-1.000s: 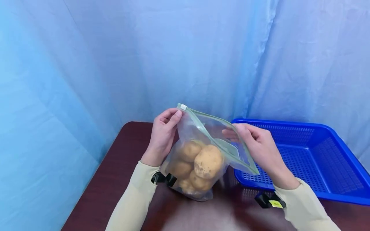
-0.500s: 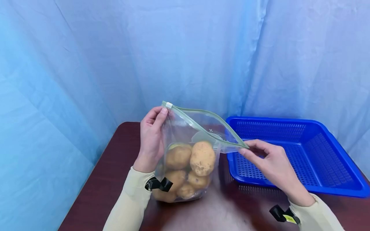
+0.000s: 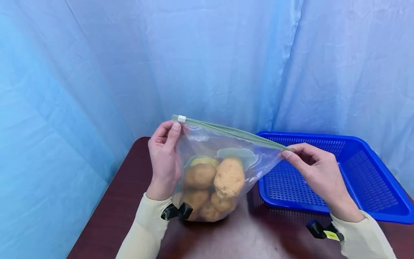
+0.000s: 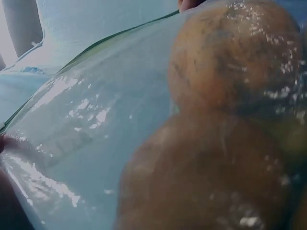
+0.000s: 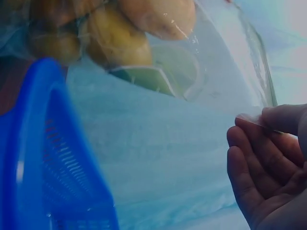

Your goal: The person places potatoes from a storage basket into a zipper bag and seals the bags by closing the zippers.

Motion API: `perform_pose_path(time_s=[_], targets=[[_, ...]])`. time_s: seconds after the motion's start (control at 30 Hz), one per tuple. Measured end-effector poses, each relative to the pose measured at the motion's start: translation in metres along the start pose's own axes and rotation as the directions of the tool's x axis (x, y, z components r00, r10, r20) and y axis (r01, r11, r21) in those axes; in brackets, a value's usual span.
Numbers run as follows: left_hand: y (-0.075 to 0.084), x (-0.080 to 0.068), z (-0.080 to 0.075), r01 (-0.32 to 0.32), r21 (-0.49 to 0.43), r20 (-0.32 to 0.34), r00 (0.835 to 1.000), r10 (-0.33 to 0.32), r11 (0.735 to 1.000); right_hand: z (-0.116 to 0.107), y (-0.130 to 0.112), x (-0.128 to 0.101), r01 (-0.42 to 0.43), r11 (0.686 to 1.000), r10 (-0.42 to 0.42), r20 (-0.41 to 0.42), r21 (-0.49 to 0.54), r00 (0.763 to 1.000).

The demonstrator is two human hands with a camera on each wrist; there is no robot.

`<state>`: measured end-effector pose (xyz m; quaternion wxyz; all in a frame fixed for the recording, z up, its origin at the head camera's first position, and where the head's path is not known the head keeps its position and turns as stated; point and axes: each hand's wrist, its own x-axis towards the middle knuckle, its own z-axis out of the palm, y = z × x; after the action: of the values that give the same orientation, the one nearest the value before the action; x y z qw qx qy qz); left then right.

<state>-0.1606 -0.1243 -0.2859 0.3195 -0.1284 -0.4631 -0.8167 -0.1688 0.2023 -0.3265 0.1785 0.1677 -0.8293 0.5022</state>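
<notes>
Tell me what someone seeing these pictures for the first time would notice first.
A clear zip bag full of potatoes stands at the middle of the dark table, its top stretched taut between two hands. The left hand pinches the corner by the white slider, and the right hand pinches the opposite corner. Just right of the bag sits a bright blue basket.

I see the bag (image 3: 223, 158) standing on the counter (image 3: 129, 187) at lower centre of the frame, potatoes (image 3: 215, 181) piled inside it. My left hand (image 3: 165, 158) sits at its left corner, my right hand (image 3: 318, 172) at its right. The basket (image 3: 355, 172) lies at lower right, behind my right hand.
</notes>
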Motion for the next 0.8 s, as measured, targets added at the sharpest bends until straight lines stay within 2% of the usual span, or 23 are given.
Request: perform_pose_path(time_s=[0.1, 0.23, 0.4, 0.47, 0.6, 0.8], targets=[[-0.003, -0.009, 0.006, 0.003, 0.026, 0.011, 1.000, -0.003, 1.000, 0.000, 0.007, -0.001, -0.035, 0.999, 0.036, 0.040, -0.034, 0.999], [-0.004, -0.018, 0.018, 0.017, 0.060, 0.057, 0.998, -0.020, 0.998, -0.002, 0.011, 0.000, -0.030, 0.997, 0.034, 0.062, -0.065, 0.998], [-0.005, -0.025, 0.032, 0.057, 0.110, 0.109, 0.992, -0.069, 0.992, -0.002, -0.003, 0.002, 0.099, 0.994, -0.101, -0.045, -0.055, 0.994], [-0.005, -0.028, 0.036, 0.066, 0.138, 0.126, 0.988, -0.084, 0.988, 0.000, -0.014, 0.002, 0.185, 0.981, -0.189, -0.091, -0.053, 0.978], [-0.006, -0.034, 0.040, 0.066, 0.195, 0.157, 0.983, -0.097, 0.979, 0.011, -0.035, 0.005, 0.345, 0.938, -0.345, -0.148, -0.028, 0.927], [-0.006, -0.041, 0.042, 0.015, 0.268, 0.227, 0.971, -0.078, 0.963, 0.025, -0.063, 0.008, 0.468, 0.884, -0.459, -0.152, 0.027, 0.875]])
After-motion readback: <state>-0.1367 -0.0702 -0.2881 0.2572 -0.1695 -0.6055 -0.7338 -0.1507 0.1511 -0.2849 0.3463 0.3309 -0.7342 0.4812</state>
